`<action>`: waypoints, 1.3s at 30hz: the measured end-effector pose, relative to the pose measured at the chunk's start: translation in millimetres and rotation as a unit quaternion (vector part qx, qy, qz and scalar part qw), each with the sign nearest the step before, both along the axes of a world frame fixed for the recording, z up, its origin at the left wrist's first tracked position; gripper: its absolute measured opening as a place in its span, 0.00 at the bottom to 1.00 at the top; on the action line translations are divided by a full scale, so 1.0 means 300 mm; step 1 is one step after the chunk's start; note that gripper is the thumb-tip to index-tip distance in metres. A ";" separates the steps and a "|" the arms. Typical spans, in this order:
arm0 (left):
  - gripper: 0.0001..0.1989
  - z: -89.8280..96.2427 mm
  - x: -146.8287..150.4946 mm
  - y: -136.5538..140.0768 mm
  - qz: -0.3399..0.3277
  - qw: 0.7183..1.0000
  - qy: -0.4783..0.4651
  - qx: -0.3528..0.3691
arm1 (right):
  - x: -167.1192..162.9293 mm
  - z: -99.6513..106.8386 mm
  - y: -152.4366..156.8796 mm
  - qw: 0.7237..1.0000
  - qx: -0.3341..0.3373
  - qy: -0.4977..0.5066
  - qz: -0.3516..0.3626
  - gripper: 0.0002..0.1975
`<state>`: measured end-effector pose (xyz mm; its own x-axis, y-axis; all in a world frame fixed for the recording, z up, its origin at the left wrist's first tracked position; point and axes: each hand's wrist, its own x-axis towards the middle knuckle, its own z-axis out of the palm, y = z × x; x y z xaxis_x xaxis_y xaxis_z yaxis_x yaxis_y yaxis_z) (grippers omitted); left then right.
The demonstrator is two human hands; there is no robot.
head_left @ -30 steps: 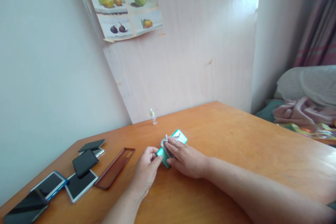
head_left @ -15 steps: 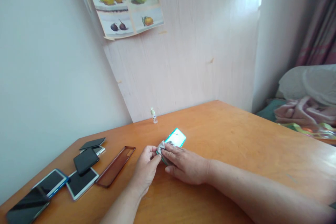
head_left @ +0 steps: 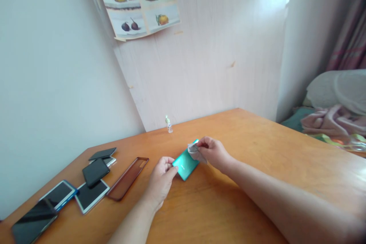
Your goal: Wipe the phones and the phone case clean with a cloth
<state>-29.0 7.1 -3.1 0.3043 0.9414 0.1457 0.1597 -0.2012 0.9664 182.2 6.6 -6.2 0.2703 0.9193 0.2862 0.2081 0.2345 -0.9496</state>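
Observation:
A teal phone (head_left: 183, 164) lies back side up on the wooden table, set at a slant. My left hand (head_left: 162, 177) grips its near left corner between thumb and fingers. Over the far end of the phone, my right hand (head_left: 214, 152) pinches a light grey cloth (head_left: 196, 153), which hangs down and covers part of the phone's back. To the left of my left hand lies a clear brown phone case (head_left: 128, 179).
Several phones lie at the left, among them a black one (head_left: 95, 172), a white-framed one (head_left: 92, 196), a blue-edged one (head_left: 60, 195) and a dark one (head_left: 34, 221). A small spray bottle (head_left: 169, 125) stands at the table's back edge, near the wall.
My right hand has lifted from lying flat on the phone and moved up and right, drawing the cloth to the far end. The phone's near part is now uncovered.

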 end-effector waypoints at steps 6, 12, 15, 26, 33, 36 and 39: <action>0.13 -0.012 0.003 0.003 0.001 1.000 -0.004 0.004 | 0.043 0.016 0.006 0.998 0.002 0.064 0.000 0.16; 0.12 -0.018 0.011 -0.001 0.036 0.999 0.027 0.028 | 0.029 -0.017 0.001 0.998 -0.030 -0.048 0.007 0.09; 0.16 -0.019 0.009 -0.007 0.036 0.999 0.036 0.015 | 0.015 -0.022 -0.018 0.987 0.006 -0.157 0.031 0.05; 0.23 -0.050 -0.010 0.007 0.030 0.972 0.182 0.144 | 0.008 -0.022 -0.011 0.988 0.021 -0.154 0.007 0.03; 0.15 -0.032 -0.011 -0.001 0.038 0.950 0.245 0.192 | 0.014 -0.050 0.023 0.999 0.018 0.042 -0.027 0.04; 0.15 -0.022 -0.012 -0.006 0.039 0.942 0.278 0.184 | 0.004 -0.054 0.027 0.994 0.005 0.104 -0.019 0.09; 0.16 -0.010 -0.012 -0.014 0.037 0.927 0.333 0.169 | -0.005 -0.047 0.026 0.988 -0.012 0.153 0.001 0.14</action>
<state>-32.7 2.8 -6.2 0.3691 0.8980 0.2395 0.7232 -0.4393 0.5328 180.7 14.4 -20.4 0.3386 0.9256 0.1694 -0.0906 0.2113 -0.9732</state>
